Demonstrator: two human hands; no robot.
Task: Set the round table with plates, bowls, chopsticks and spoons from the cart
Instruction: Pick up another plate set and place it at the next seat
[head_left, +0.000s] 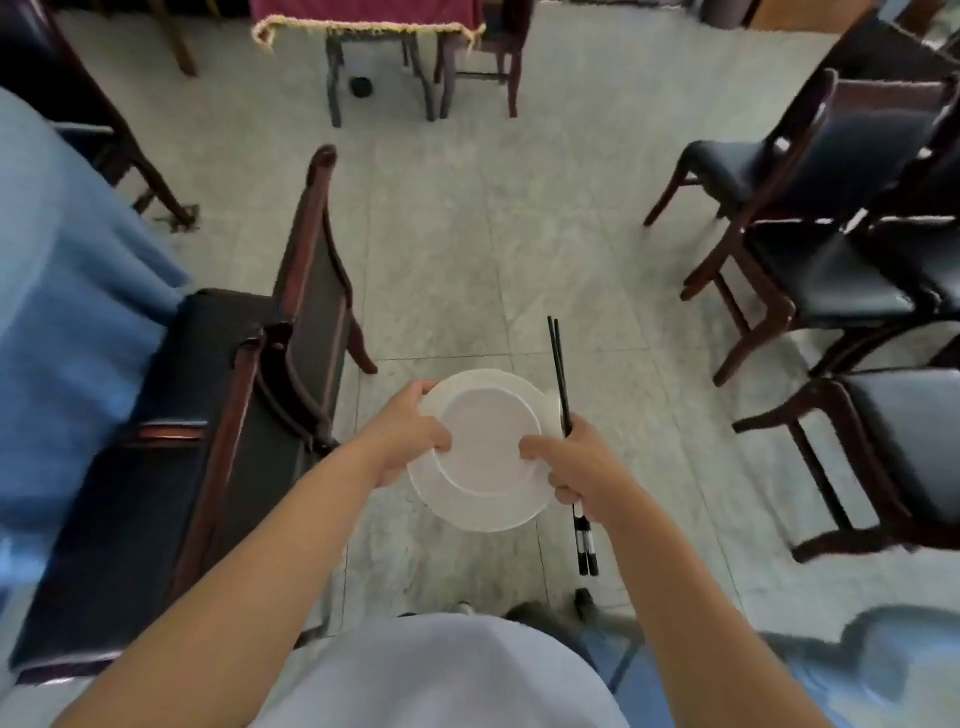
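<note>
1. Head view: carrying white plates (485, 452) over the tiled floor (467, 234), at least two stacked, rims offset.
2. Left hand (410, 431) pinching the left rim; right hand (576, 467) clamping black chopsticks (561, 374) while thumbing the right rim.
3. Passing the chair (291, 322) beside the blue-clothed table (67, 270); probably worth keeping the stack level and squeezing the chopsticks harder.

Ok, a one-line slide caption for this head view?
Both hands carry white plates over the tiled floor; right hand also grips black chopsticks, left hand on the rim.
</note>
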